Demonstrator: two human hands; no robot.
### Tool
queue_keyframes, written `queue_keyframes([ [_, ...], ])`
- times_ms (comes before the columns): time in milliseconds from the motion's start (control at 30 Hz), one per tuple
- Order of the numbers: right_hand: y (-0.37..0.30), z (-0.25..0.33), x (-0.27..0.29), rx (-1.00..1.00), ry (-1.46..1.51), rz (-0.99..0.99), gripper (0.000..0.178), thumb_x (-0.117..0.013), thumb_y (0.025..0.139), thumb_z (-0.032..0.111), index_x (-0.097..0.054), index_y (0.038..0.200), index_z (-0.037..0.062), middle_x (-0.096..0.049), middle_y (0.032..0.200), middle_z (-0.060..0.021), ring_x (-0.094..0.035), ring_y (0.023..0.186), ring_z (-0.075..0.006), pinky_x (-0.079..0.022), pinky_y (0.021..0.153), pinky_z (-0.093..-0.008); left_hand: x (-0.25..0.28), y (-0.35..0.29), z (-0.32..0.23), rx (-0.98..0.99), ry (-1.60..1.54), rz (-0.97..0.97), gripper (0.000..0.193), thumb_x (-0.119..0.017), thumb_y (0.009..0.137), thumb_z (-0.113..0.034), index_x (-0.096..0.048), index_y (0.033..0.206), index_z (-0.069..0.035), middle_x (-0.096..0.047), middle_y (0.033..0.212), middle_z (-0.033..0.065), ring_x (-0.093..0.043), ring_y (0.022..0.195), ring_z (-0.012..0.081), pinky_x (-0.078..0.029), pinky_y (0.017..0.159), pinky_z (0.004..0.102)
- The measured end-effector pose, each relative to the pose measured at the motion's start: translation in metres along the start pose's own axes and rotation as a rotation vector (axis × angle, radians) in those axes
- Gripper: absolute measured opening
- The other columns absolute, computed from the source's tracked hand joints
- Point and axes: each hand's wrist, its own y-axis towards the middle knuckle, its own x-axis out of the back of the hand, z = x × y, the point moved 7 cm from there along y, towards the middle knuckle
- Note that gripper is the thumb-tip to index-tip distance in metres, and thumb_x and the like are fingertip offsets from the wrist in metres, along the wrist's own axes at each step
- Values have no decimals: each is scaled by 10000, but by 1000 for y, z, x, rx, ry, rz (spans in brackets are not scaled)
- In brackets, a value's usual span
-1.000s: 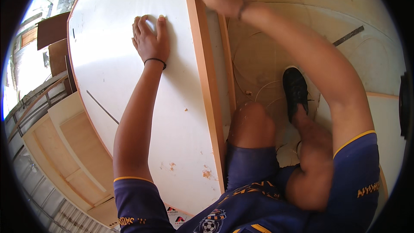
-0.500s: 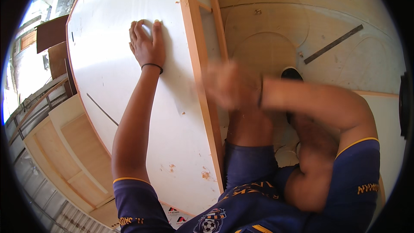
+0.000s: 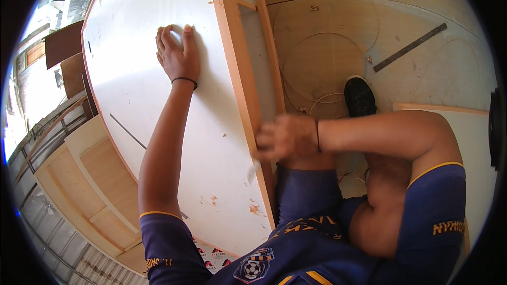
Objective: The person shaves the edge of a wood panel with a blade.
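Note:
My left hand lies on the white panel, fingers and thumb apart, holding nothing. My right hand is closed and blurred by motion at the panel's wooden edge strip. Just below its fingers shows a small pale, flat, blade-like piece, too smeared to name, over the strip's edge. How the fingers grip it is hidden. Wood shavings lie on the panel's near part, and a thin dark rod rests on it, partly behind my left forearm.
Below the panel at right is a wooden board floor with a flat dark metal bar and a thin looped cord. My shoe stands there. Another edged white panel lies at right. A framed wooden panel stands at left.
My right hand has moved down along the edge strip toward me, and the pale flat piece now shows below it. My left hand has stayed in nearly the same place on the panel.

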Motion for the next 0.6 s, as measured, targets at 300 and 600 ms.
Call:
queue_keyframes([
  [300,82,-201,98,-441,-344,-461,300,-466,849,-5,-618,1107,15,-647,919,-240,-645,870,-375,-524,726,-440,-1,3,-8,-19,-1,-9,625,-463,942,-539,-471,1302,-28,-393,1448,185,-330,1370,341,-236,1127,431],
  [600,-7,5,-6,95,-6,-17,418,-520,835,72,-614,1216,216,-509,789,-14,-600,821,-205,-520,553,-340,2,1,-3,3,5,-4,626,-467,942,-530,-466,1303,-18,-397,1447,167,-350,1351,356,-278,1108,423],
])
